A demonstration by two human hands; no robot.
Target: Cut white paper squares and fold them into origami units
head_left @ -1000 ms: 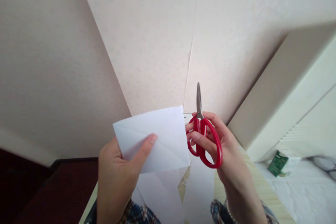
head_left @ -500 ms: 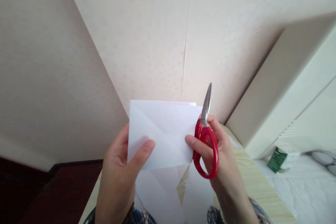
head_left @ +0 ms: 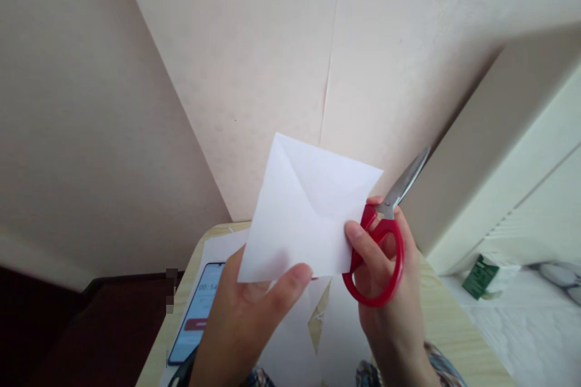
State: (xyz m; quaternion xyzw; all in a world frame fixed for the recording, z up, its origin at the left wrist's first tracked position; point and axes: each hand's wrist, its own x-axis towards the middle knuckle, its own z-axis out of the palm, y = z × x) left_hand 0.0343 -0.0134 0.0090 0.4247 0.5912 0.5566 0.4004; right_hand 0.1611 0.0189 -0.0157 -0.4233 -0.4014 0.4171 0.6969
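A folded white sheet of paper (head_left: pixel 308 211) is held up over the table, tilted, with a diagonal crease from its upper left corner. My left hand (head_left: pixel 254 314) grips its lower left part, thumb in front and fingers behind. At the right edge, my right hand (head_left: pixel 385 272) pinches the paper under its thumb. That same hand carries red-handled scissors (head_left: pixel 402 193), blades closed and pointing up to the right. More white paper (head_left: pixel 295 338) lies on the table below, and a pointed gap there shows the wood.
On the left of the light wooden table (head_left: pixel 447 308) lies a phone (head_left: pixel 193 314) with a timer on its screen. A wall (head_left: pixel 254 72) rises right behind the table. To the right are a green and white box (head_left: pixel 481 275) and a white quilted surface (head_left: pixel 535 338).
The paper has turned clockwise and moved right. The scissors have swung to the right with my right hand. My left hand has shifted right, and the phone now shows.
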